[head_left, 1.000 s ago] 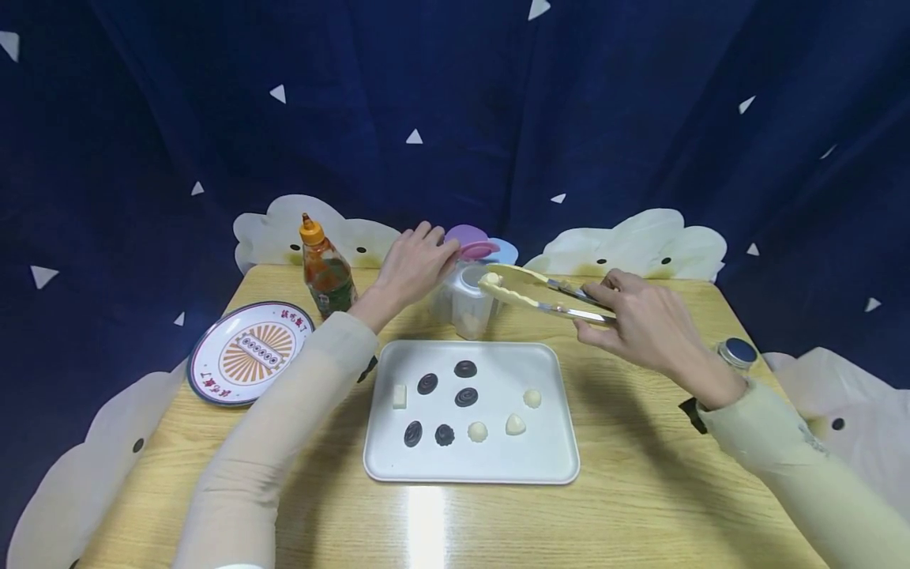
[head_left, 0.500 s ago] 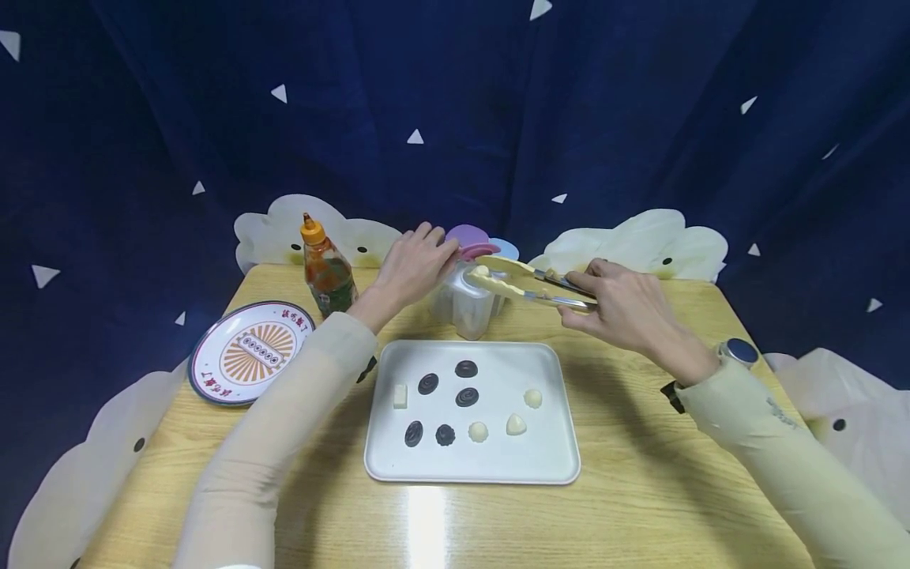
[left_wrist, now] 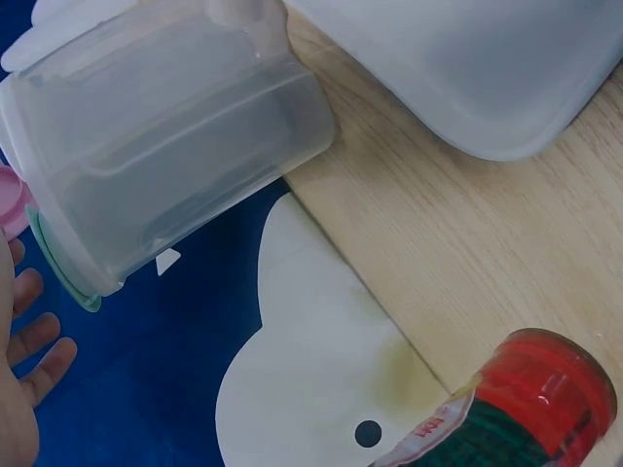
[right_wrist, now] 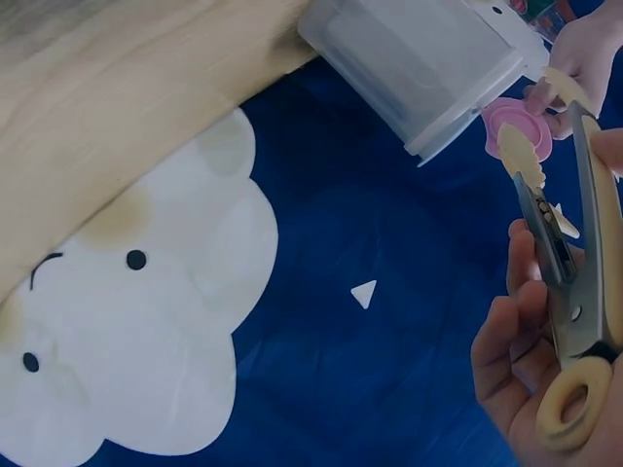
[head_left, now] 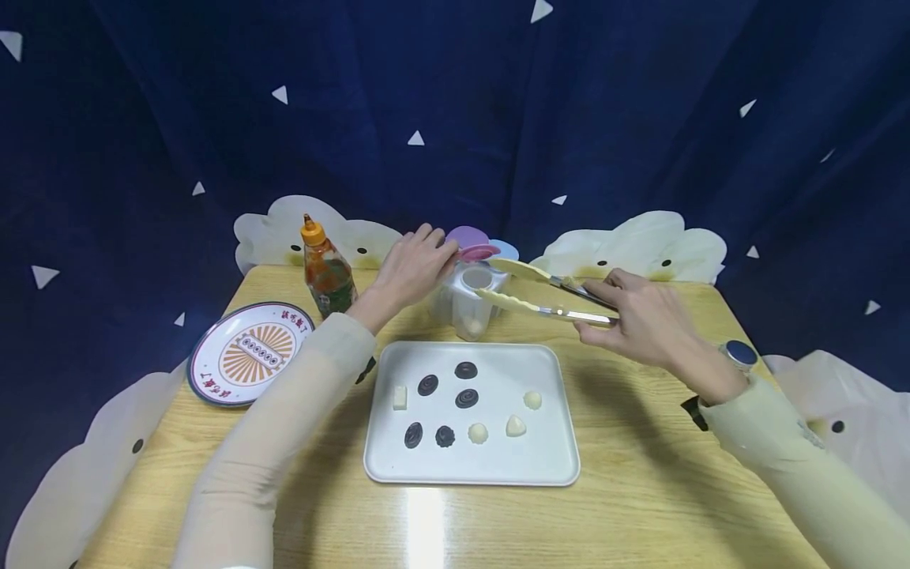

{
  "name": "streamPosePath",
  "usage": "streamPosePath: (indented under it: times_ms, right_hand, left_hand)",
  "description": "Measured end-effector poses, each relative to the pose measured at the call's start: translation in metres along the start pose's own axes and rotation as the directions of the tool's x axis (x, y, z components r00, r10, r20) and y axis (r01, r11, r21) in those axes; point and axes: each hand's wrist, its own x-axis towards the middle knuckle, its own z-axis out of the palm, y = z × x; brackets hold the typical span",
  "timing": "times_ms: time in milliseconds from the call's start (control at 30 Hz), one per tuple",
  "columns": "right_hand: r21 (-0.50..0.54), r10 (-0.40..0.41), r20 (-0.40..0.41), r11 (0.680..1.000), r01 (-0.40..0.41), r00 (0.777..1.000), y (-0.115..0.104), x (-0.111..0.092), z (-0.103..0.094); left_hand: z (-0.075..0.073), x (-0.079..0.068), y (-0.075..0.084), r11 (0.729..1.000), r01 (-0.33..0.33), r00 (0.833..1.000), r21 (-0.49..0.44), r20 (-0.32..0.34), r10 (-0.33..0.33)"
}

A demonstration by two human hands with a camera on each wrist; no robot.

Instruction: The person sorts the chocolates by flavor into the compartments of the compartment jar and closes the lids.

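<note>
My left hand (head_left: 419, 261) pinches the edge of a pink flip lid (head_left: 478, 253) on a translucent plastic container (head_left: 465, 304) with several compartments. That lid stands raised, and the round opening below it is uncovered. A pale piece (head_left: 472, 325) shows through the wall near the container's bottom. My right hand (head_left: 636, 320) grips metal tongs (head_left: 579, 316) with pale yellow tips. The tips are spread beside the opening, nothing between them. In front, a white tray (head_left: 547, 466) bears dark chocolates (head_left: 466, 397) and white chocolates (head_left: 478, 432), several of each.
A sauce bottle (head_left: 329, 276) with an orange cap stands left of the container. A patterned plate (head_left: 199, 371) lies at the left, partly behind the left sleeve. A jar with a dark blue lid (head_left: 741, 352) stands by the right wrist. A dark blue curtain (head_left: 455, 103) hangs behind the table.
The tongs first moved left over the opening with a white chocolate, then spread and drew back right without it. A pale piece now shows low in the container. My left hand stays put.
</note>
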Motion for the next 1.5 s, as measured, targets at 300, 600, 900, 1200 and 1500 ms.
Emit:
streamPosePath:
  times_ms: [300,600,900,1200,1500]
  right_hand:
    - [0.002,-0.036,-0.033,0.999,0.036,0.999,0.01,-0.038,-0.005]
    - [0.002,-0.054,-0.024,0.999,0.055,0.998,0.021,-0.085,-0.001]
    - [-0.013,-0.064,0.008,0.998,0.064,0.998,0.025,-0.124,0.012]
    - [-0.003,-0.065,0.03,0.998,0.066,0.997,0.019,-0.143,0.023]
    - [0.012,-0.067,0.035,0.998,0.066,0.997,0.016,-0.155,0.032]
  left_hand:
    - [-0.001,0.0,-0.001,1.0,0.009,1.0,-0.009,0.019,-0.009]
    - [0.0,0.0,-0.001,1.0,0.011,0.999,-0.011,0.044,-0.01]
    - [0.0,0.0,-0.001,1.0,0.004,0.999,-0.009,0.04,-0.003]
    - [0.001,0.001,-0.001,1.0,0.001,0.999,-0.005,0.033,-0.001]
    - [0.0,0.002,0.0,1.0,0.004,0.999,-0.001,0.04,-0.004]
